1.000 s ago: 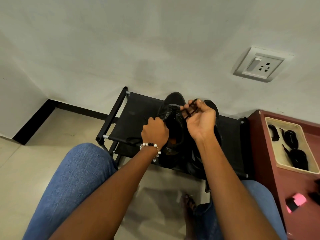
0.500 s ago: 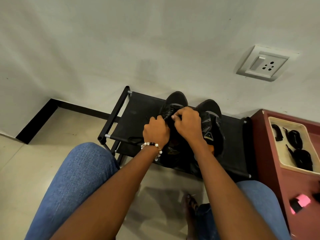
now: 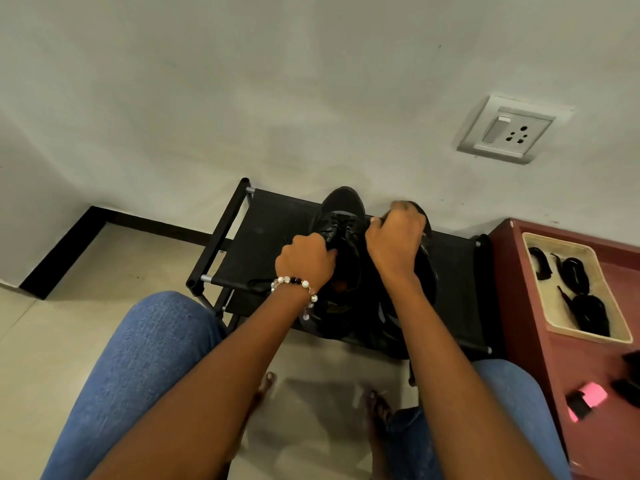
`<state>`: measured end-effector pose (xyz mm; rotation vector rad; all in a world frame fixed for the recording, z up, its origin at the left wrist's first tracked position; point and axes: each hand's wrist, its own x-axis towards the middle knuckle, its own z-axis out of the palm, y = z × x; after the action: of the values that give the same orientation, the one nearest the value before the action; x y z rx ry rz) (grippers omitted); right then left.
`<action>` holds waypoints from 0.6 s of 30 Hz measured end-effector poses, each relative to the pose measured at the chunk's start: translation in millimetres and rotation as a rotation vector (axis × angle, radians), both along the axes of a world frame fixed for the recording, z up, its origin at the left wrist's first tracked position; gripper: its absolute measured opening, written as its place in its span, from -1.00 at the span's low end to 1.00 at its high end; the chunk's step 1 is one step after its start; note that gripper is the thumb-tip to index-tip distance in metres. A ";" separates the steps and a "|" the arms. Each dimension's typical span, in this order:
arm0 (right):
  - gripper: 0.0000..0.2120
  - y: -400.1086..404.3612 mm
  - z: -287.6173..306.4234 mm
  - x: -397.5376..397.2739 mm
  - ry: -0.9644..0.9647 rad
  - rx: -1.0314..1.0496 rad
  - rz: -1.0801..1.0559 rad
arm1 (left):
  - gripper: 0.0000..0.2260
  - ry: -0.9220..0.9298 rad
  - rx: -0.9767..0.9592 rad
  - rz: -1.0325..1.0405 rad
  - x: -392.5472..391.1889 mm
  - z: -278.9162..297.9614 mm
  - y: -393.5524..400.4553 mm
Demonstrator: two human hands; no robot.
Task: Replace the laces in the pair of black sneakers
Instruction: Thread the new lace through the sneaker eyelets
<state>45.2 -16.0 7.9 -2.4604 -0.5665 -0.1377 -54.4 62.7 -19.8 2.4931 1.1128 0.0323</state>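
The pair of black sneakers sat side by side on the top tier of a black fabric shoe rack (image 3: pixel 273 230), toes toward the white wall (image 3: pixel 277 98). The left sneaker (image 3: pixel 343 209) showed its toe and laced throat; the right sneaker (image 3: pixel 427 268) was mostly hidden under my arm.

My left hand (image 3: pixel 304 259) rested on the left sneaker at its opening, fingers curled down around the collar edge and gripping it. My right hand (image 3: pixel 394 239) was raised above the toe of the right sneaker, its fingers (image 3: pixel 398 207) curled tight into a fist. A thin lace seemed to run from that fist toward the left sneaker's eyelets, but it was blurred, and I could not tell for certain what the fingers had hold of.

A beaded bracelet (image 3: pixel 294 284) circled my left wrist. My knees in blue jeans (image 3: pixel 149 358) framed the view, with my bare feet on the tiled floor (image 3: pixel 69 289) below the rack. Just to the right of the rack stood a reddish cabinet (image 3: pixel 519 306) carrying a cream tray (image 3: pixel 554 320) with coiled black laces (image 3: pixel 588 310) inside, and a pink and black object (image 3: pixel 587 400) nearer me. A switch and socket plate (image 3: pixel 509 129) was set in the wall above.
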 end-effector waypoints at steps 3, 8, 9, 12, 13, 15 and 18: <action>-0.80 2.7 3.6 -1.9 0.175 -0.191 0.192 | -0.67 0.048 0.093 -0.058 2.0 20.4 5.3; -0.84 -2.9 -5.3 -26.3 0.235 -0.457 0.333 | -0.76 -0.022 0.320 -0.186 12.0 27.0 9.2; -0.83 -4.3 -8.8 -30.4 0.204 -0.463 0.319 | -0.74 -0.037 0.331 -0.231 15.0 22.3 8.5; -0.80 -3.6 -19.0 -36.1 0.217 -0.432 0.261 | -0.80 -0.048 0.391 -0.289 21.3 1.7 7.7; -0.79 -3.1 -21.6 -35.9 0.243 -0.414 0.237 | -0.81 -0.061 0.408 -0.286 23.1 -4.8 8.1; -0.78 -2.4 -26.5 -34.2 0.300 -0.364 0.195 | -0.83 -0.093 0.450 -0.276 24.9 -13.8 8.4; -0.74 -1.1 -30.4 -33.0 0.352 -0.295 0.153 | -0.90 -0.132 0.495 -0.275 28.3 -16.1 9.7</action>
<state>12.2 -17.0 -22.5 -2.6231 -0.6507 0.4627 -26.2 72.4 -35.9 3.0051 0.7663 0.4357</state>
